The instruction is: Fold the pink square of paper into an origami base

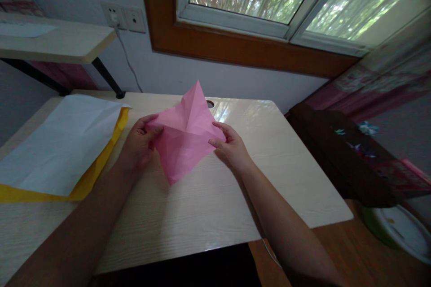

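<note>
From the head camera, your left hand [143, 141] and right hand [230, 145] pinch opposite side corners of the pink paper [185, 132], thumbs on top, so its creased flaps lift off the pale desk [208, 197] and stay spread between them; white sheet [63, 141] over yellow sheet [101, 161] sits well aside to your left, out of the way

- You'll find no readable text, label, brand, number or sign anywhere here.
- The pink paper [185, 136] and the white sheet [60, 143] beside it show you nothing printed.
</note>
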`<state>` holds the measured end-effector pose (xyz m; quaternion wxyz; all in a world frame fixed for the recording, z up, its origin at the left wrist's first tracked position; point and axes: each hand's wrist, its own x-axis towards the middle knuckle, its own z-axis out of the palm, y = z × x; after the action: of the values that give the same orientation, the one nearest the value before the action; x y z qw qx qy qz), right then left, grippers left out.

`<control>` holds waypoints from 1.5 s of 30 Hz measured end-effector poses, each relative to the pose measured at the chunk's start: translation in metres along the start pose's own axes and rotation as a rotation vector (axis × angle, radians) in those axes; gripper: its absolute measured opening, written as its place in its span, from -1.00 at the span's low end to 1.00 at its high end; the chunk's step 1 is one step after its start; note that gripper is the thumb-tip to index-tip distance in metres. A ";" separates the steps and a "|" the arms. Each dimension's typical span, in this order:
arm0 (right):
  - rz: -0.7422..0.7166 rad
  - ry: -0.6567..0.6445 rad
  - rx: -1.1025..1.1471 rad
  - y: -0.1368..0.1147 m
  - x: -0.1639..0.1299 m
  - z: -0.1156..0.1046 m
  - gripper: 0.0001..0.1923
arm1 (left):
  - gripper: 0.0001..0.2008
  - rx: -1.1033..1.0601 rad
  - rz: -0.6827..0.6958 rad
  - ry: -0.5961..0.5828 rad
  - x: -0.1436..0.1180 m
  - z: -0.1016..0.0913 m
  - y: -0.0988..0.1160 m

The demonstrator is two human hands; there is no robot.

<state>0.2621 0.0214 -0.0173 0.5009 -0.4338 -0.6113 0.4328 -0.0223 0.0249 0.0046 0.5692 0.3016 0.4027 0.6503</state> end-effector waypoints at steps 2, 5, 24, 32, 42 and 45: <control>0.003 0.022 0.023 -0.002 0.000 0.000 -0.42 | -0.60 -0.027 -0.003 0.013 0.000 -0.001 0.001; 0.011 0.049 0.037 -0.004 0.001 -0.001 -0.43 | -0.67 -0.004 0.009 0.035 0.001 -0.002 0.002; 0.036 0.075 0.052 -0.013 0.002 -0.010 -0.49 | -0.49 0.152 0.089 -0.133 0.013 -0.022 0.019; 0.119 -0.009 0.186 -0.009 -0.001 -0.008 -0.51 | -0.45 0.309 -0.030 -0.246 0.008 -0.023 0.013; -0.192 -0.077 -0.220 -0.005 0.001 -0.014 -0.47 | -0.70 0.355 0.118 -0.187 0.009 -0.021 0.002; -0.248 -0.128 -0.309 -0.011 -0.001 -0.012 -0.39 | -0.73 0.399 0.181 -0.162 0.009 -0.022 0.002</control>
<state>0.2728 0.0190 -0.0052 0.4379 -0.3984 -0.7498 0.2956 -0.0432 0.0298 -0.0053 0.4682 0.4943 0.4476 0.5798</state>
